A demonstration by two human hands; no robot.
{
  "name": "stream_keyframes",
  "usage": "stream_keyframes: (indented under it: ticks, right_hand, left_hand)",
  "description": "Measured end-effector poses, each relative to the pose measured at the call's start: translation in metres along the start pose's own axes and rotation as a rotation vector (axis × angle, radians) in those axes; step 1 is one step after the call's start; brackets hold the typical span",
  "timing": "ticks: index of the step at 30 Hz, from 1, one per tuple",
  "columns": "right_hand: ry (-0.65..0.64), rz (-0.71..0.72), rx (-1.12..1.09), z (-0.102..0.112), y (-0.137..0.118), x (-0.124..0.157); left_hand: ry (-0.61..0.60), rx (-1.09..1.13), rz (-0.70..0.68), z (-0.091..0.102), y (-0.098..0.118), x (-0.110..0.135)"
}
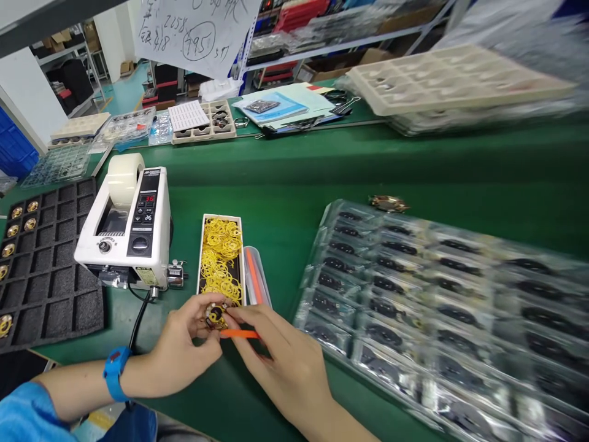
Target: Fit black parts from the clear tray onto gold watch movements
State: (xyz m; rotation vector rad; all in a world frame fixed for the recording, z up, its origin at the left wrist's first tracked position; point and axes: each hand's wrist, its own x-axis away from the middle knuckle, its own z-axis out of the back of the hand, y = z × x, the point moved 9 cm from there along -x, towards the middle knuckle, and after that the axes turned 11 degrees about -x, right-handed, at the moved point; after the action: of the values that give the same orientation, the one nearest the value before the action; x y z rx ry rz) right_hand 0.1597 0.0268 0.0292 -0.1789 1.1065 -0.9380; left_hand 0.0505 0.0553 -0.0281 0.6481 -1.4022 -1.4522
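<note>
The left hand [177,351] pinches a round gold part [215,315] by its rim, seemingly leaving its face free for the right hand [291,363], closed on an orange tool [241,334]. Just beyond, a box [200,261] of yellow rings [221,245] stands on the table [280,184], probably for easy reach.

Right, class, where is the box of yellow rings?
The box is left of centre in the head view, right of the white tape dispenser and just beyond the left hand.

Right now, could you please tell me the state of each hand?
Left hand: closed, holding a small round part.
Right hand: closed, holding an orange tool; whether its fingertips also grip the part cannot be told.
</note>
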Motion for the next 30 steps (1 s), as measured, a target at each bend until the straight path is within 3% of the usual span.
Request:
stream_keyframes:
  ticks: [8,13,18,22,25,30]
  right_hand:
    - [-0.013,-0.201,-0.134,-0.007,0.014,0.000]
    - [-0.020,-0.250,-0.193,-0.007,0.017,-0.001]
    - [-0.093,-0.224,-0.350,-0.010,0.004,-0.007]
    - [-0.030,-0.185,-0.341,0.005,0.002,-0.011]
    - [0.001,-0.231,-0.240,0.013,0.019,-0.010]
    - [-0.154,-0.303,0.003,0.000,0.050,0.001]
  left_hand:
    - [0.001,-0.328,-0.187,-0.002,0.010,0.011]
    - [-0.011,-0.395,-0.266,-0.004,0.013,0.014]
    - [0.042,-0.378,-0.178,0.005,0.008,0.006]
    - [0.069,-0.276,-0.076,0.012,0.001,-0.001]
    - [0.123,-0.170,-0.047,0.020,0.001,-0.002]
    - [0.186,-0.073,-0.066,0.029,0.005,0.000]
